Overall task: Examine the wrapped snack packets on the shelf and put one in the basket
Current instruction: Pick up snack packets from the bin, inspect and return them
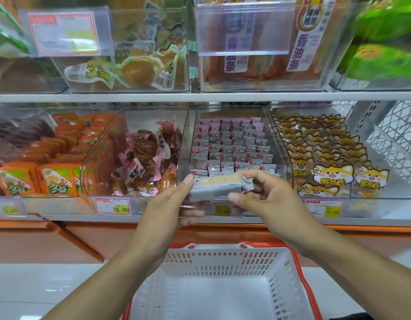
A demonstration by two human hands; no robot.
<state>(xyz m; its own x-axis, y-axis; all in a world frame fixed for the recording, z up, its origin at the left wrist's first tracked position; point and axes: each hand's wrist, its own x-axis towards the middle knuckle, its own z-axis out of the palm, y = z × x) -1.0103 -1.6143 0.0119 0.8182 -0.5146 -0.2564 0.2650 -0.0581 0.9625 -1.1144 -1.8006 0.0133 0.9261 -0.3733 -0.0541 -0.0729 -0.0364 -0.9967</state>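
Both hands are holding one small, silver-grey wrapped snack packet with a pale yellow printed panel (pixel 219 184) in the air, in front of the lower shelf and above the white plastic shopping basket with an orange rim and slotted walls (pixel 285 264). The left hand (pixel 169 204) is gripping the packet's left end, its thumb lying on top and its fingers curling underneath. The right hand (pixel 266 195) is pinching the packet's right end, its thumb pressing against the near edge while its fingers are wrapping over the top. The packet is lying roughly level, tipped slightly down toward the left. Just behind it, a clear plastic bin (pixel 190 144) on the white metal lower shelf (pixel 61 217) is holding tidy rows of small white and pink wrapped packets (pixel 234 144). In the bin to its left, brown snacks in pink-trimmed clear wrappers (pixel 146 158) are lying in a loose heap; in the bin to its right, yellow packets printed with a cartoon fox (pixel 331 174) are standing in rows. Orange flat packets (pixel 59 179) are filling the far-left bin. A price tag reading 29.90 (pixel 112 206) is sitting on the shelf edge.
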